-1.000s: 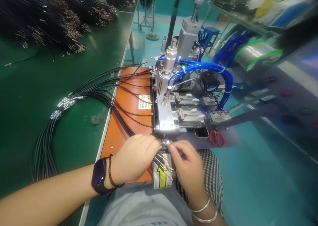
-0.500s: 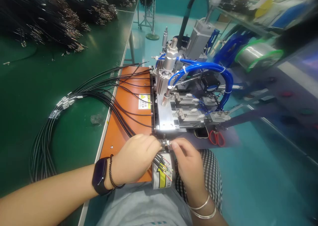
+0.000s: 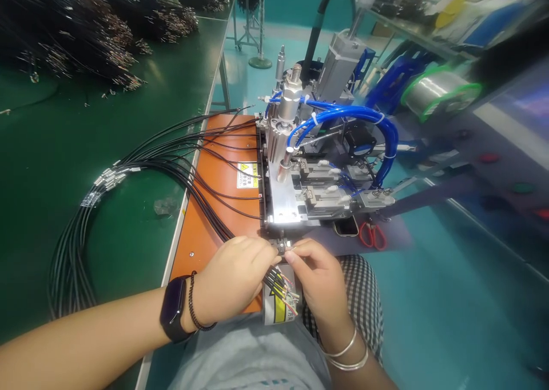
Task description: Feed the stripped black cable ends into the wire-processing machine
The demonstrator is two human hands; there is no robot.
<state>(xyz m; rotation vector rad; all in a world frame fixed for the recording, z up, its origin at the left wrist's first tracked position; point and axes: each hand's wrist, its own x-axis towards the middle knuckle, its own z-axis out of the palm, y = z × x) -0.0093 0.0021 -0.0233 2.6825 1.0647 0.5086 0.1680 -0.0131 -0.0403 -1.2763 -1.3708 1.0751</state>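
My left hand (image 3: 234, 275), with a dark watch and a bead bracelet at the wrist, is closed over the ends of black cables (image 3: 206, 204) at the near edge of the orange plate (image 3: 214, 207). My right hand (image 3: 319, 281), with two silver bangles, pinches thin coloured wires (image 3: 285, 287) right beside a small black clamp (image 3: 281, 246) at the front of the metal machine (image 3: 295, 178). The fingertips of both hands almost meet at the clamp. The stripped wire ends fan out below my hands, over a yellow and white label (image 3: 278, 307).
A bundle of black cables (image 3: 81, 235) loops over the green bench on the left. Piles of cables (image 3: 86, 30) lie at the far left. Blue hoses (image 3: 351, 121) arch over the machine. Red scissors (image 3: 372, 235) and a wire spool (image 3: 441, 92) lie to the right.
My right hand has moved a little left, closer to the clamp and my left fingertips. The view has shifted slightly. My left hand stays in place.
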